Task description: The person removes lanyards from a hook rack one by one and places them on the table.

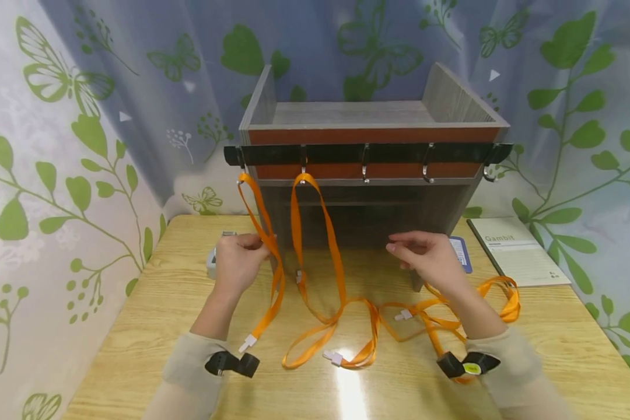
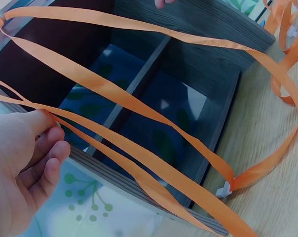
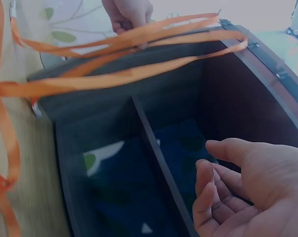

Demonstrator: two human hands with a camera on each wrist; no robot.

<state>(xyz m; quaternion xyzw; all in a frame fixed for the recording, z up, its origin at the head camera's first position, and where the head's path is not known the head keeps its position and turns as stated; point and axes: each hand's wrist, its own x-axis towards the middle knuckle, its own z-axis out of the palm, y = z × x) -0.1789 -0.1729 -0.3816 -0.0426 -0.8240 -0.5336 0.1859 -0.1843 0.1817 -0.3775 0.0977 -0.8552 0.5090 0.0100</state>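
Observation:
My left hand (image 1: pixel 240 259) pinches the strap of an orange lanyard (image 1: pixel 266 322) between thumb and fingertips. That lanyard hangs by its loop from the leftmost hook of a black hook rail (image 1: pixel 336 153), and a white clip (image 1: pixel 249 343) is at its lower end. A second orange lanyard (image 1: pixel 334 251) hangs from the neighbouring hook, reaching down toward the table. My right hand (image 1: pixel 433 259) is in the air before the right side of the grey shelf unit (image 1: pixel 357 111), fingers loosely bent and holding nothing. In the right wrist view, a gap shows between its thumb (image 3: pixel 225 147) and fingers.
More orange lanyards (image 1: pixel 511 303) lie tangled on the wooden table (image 1: pixel 152 326), under and beside my right forearm. A notebook (image 1: pixel 520 248) lies at the right, near a blue-edged card (image 1: pixel 461 254). Three hooks on the rail's right carry nothing. Behind my left hand is a whitish object (image 1: pixel 211 265).

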